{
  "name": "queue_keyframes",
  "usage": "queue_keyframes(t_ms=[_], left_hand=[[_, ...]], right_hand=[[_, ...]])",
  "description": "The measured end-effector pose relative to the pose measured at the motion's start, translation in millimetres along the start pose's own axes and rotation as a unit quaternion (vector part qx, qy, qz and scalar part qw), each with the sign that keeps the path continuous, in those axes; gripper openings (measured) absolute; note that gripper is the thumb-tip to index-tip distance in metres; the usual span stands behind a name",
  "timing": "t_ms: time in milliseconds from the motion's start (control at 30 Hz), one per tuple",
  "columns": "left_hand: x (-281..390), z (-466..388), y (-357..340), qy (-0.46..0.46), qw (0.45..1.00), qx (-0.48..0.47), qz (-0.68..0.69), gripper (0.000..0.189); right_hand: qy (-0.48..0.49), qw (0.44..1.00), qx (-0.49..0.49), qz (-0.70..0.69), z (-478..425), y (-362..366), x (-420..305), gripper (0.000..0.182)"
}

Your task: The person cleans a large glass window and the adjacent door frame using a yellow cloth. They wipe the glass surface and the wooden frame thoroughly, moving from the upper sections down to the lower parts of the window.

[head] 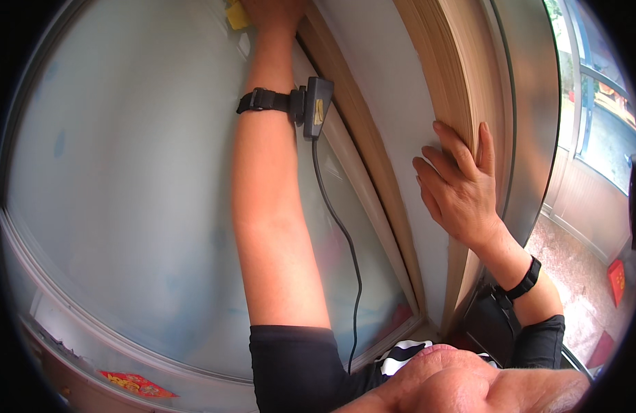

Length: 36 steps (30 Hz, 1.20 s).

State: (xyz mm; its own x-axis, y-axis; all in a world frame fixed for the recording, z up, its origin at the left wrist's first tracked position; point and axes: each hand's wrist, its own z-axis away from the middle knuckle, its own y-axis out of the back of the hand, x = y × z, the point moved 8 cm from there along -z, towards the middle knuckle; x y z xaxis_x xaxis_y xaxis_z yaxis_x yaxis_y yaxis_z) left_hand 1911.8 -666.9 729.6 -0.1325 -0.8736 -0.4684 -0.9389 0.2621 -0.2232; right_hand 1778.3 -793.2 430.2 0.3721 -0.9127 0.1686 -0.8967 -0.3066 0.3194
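My left hand (276, 13) is reached far up and cut off by the top of the view. A piece of yellow cloth (238, 16) sticks out from beneath it, against a large frosted glass panel (122, 170). The fingers themselves are hidden. To the right, my right hand (459, 188) rests on the edge of a light wooden door frame (454, 67), fingers spread and slightly bent, with nothing held in them. Between the frame and the glass runs a white wall strip (385, 77), with a narrower wooden trim (356, 108) beside the glass.
A black strap (269, 99) on my left wrist carries a black box (318, 108) with a cable (343, 227) hanging down. Another strap (527, 279) circles my right wrist. A metal frame (91, 304) edges the glass. Red paper decorations (137, 384) lie lower left. Windows (607, 103) stand far right.
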Motion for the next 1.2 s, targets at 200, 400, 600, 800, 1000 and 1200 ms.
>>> queue_keyframes(t_ms=[200, 400, 600, 800, 1000, 1200], left_hand=[[24.7, 40.3, 12.8, 0.055, 0.995, -0.072, 0.027, 0.068], [49.8, 98.2, 20.6, 0.103, 0.983, -0.14, 0.06, 0.077], [73.3, 148.1, 37.3, 0.104, 0.976, -0.188, 0.027, 0.08], [103.9, 198.9, 64.8, 0.098, 0.98, -0.13, 0.111, 0.072], [122.0, 244.8, 75.9, 0.093, 0.967, -0.185, 0.151, 0.077], [143.3, 293.2, 89.3, 0.107, 0.952, -0.229, 0.17, 0.077]], right_hand=[[-0.01, 0.999, 0.045, -0.001, 0.2, 2.4, -1.6, 0.008], [-0.01, 1.0, 0.027, 0.01, 4.1, 1.8, -0.8, 0.016], [0.001, 1.0, 0.03, -0.002, 2.7, 7.7, -4.2, 0.013], [0.009, 0.999, 0.048, 0.005, 3.2, 11.1, -5.2, 0.008], [0.016, 0.997, 0.07, -0.003, 2.4, 14.2, -7.2, 0.005], [0.024, 0.997, 0.076, 0.003, 2.1, 12.6, -9.0, 0.008]])
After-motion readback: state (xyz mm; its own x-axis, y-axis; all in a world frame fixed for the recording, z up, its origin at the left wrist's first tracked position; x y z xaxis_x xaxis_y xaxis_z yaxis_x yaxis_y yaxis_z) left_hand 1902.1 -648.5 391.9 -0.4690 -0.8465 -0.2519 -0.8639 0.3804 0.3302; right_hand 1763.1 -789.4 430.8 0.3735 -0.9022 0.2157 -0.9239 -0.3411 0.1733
